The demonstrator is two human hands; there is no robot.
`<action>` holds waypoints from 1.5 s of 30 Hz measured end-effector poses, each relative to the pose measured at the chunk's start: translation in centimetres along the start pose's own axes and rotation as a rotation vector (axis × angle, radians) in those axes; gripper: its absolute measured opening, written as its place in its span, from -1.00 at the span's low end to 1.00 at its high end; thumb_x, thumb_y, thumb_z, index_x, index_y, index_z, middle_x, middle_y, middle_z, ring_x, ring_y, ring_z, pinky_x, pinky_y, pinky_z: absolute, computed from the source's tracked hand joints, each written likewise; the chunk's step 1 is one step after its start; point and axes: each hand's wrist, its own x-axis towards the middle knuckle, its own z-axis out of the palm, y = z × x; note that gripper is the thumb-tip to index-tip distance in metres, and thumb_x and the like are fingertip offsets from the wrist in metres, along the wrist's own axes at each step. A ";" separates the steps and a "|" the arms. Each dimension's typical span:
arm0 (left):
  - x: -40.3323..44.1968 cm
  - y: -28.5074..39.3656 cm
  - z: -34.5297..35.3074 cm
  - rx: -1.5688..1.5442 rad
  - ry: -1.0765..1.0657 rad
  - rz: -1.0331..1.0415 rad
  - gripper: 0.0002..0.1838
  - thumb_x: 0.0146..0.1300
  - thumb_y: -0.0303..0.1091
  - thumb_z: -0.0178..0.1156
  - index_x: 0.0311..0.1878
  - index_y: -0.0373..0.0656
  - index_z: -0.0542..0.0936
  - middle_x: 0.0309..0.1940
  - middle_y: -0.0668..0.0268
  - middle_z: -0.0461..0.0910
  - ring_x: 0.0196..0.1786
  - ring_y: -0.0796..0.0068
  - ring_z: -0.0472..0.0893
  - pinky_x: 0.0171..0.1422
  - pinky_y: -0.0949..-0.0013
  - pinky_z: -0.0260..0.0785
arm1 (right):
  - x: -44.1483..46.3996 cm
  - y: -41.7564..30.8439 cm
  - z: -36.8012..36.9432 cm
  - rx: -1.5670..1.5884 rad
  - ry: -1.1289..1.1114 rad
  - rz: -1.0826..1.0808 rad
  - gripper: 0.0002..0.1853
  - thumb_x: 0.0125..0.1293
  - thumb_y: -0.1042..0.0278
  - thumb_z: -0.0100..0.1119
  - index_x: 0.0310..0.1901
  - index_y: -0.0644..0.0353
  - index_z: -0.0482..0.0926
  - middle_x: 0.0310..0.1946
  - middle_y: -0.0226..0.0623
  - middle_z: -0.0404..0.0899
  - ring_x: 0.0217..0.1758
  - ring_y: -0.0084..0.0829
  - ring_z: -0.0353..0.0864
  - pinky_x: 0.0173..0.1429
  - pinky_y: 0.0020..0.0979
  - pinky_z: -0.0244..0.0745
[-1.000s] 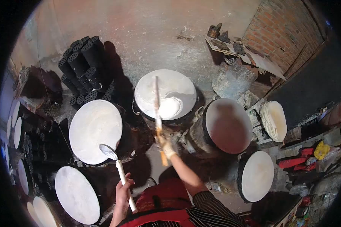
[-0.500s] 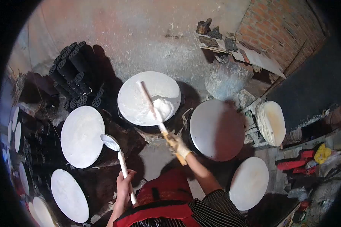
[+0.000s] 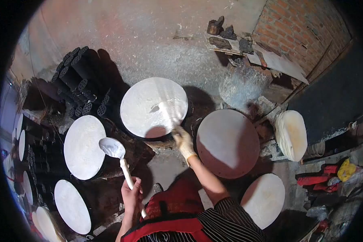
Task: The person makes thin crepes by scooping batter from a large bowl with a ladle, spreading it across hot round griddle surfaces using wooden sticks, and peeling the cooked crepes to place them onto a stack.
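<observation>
Ladle (image 3: 112, 148) is the closest tool: it's in the bare left hand (image 3: 132, 193), fingers curled round the pale handle (image 3: 127, 175), metal bowl up and to the left of that hand. Bowl looks smeared white inside. I'd guess it's stiff and a bit head-heavy when loaded, and the handle could go slick if anything runs down it, so a grip partway along, away from the wet bowl, seems smart.

Right hand (image 3: 182, 141) is gloved and looks bunched around the near end of a spreader stick (image 3: 168, 101). That one's a motion-blurred streak, so no idea about its exact shape. My bet: light, rigid, best held at the near end like this. It reaches just beyond the hand over a round griddle (image 3: 137, 94) and the wet white batter (image 3: 165, 113), which should be soft, slippery and a little draggy.

Around the hands: a white round plate (image 3: 72, 207) left of the left hand, a pale disc (image 3: 262, 197) right of the right forearm. Bit farther, a white-coated griddle (image 3: 84, 149) beyond the ladle bowl, and a half-shadowed griddle (image 3: 222, 135) just right of the gloved hand. Past that, stacked pale sheets (image 3: 293, 135). Farthest off, beyond both hands to the left: perforated coal briquettes (image 3: 78, 80).
</observation>
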 end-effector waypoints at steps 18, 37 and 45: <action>3.9 1.0 -2.7 -0.187 -0.141 -0.176 -0.85 0.41 -0.34 0.16 -0.06 -0.09 0.41 -0.45 0.47 0.36 -0.55 0.70 0.30 -0.58 0.62 0.10 | -1.7 0.4 1.1 0.637 0.117 0.425 -0.75 0.37 0.57 0.09 0.05 0.34 0.57 -0.21 -0.34 0.59 -0.17 -0.48 0.55 -0.06 -0.52 0.52; 21.2 -1.1 4.9 0.066 -0.323 -0.203 -0.93 0.26 -0.60 -0.01 -0.24 -0.31 0.30 -0.56 0.30 0.32 -0.65 0.44 0.40 -0.67 0.32 0.40 | -12.4 -1.9 1.6 0.128 0.050 0.615 -0.77 0.29 0.38 0.29 -0.03 0.08 0.68 -0.56 -0.56 0.52 -0.63 -0.67 0.37 -0.64 -0.52 0.20; 13.1 9.4 -4.1 -0.700 -0.645 -0.727 -0.91 0.43 -0.44 -0.02 -0.09 -0.24 0.37 -0.52 0.42 0.28 -0.66 0.77 0.20 -0.75 0.73 0.04 | -8.4 -3.8 0.4 0.509 0.083 0.409 -0.65 0.34 0.45 0.20 0.15 -0.07 0.61 -0.42 -0.49 0.61 -0.58 -0.62 0.47 -0.64 -0.58 0.28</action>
